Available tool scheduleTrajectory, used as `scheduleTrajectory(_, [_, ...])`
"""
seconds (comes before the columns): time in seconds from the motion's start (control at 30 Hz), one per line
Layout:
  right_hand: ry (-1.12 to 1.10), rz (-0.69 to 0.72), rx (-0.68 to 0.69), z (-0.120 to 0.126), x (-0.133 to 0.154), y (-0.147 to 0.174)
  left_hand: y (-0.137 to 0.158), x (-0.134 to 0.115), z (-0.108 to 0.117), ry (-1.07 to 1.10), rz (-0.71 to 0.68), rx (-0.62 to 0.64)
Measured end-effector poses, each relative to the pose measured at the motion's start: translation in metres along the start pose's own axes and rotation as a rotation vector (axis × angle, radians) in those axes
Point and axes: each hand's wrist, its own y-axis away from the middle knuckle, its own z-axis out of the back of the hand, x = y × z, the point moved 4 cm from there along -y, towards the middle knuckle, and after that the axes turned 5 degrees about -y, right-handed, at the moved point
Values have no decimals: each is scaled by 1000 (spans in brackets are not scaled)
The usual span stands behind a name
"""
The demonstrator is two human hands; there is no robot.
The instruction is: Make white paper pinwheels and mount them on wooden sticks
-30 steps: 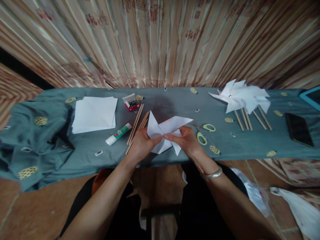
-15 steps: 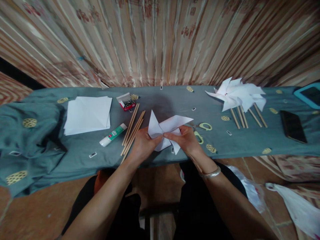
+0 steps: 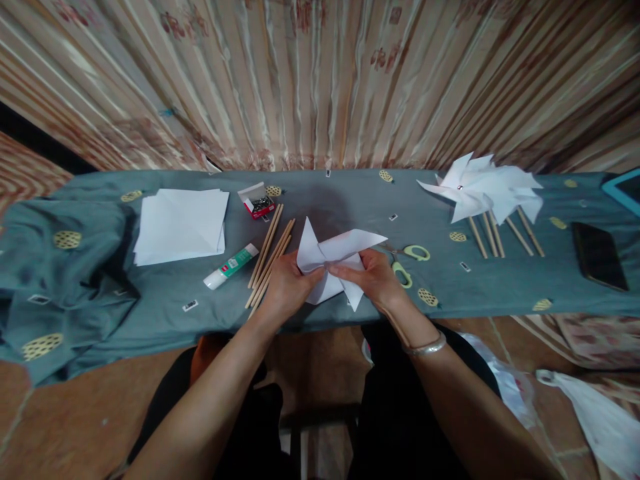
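A white paper pinwheel is between my two hands, its blades folded in toward the middle. My left hand grips its left side, thumb pressed near the centre. From the right, my right hand pinches it, with that thumb also at the centre. The fingers beneath the paper are hidden. Just left of my left hand lie several wooden sticks. Close to my right hand are scissors with pale green handles, their blades partly covered.
On the cloth-covered table lie a stack of white paper, a glue stick and an open red box of small metal pins. Several finished pinwheels on sticks, a phone and a blue-edged device are at right.
Both hands keep hold of the paper pinwheel in nearly the same pose. The view has shifted slightly, so the table things appear a little displaced.
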Motion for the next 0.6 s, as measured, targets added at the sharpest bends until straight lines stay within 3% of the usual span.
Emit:
scheduleTrajectory(0.27, [-50, -4, 27, -3, 2, 2, -2, 12, 5, 26, 16, 8])
scheduleTrajectory(0.6, [-155, -34, 54, -2, 4, 2, -3, 6, 7, 138, 114, -10])
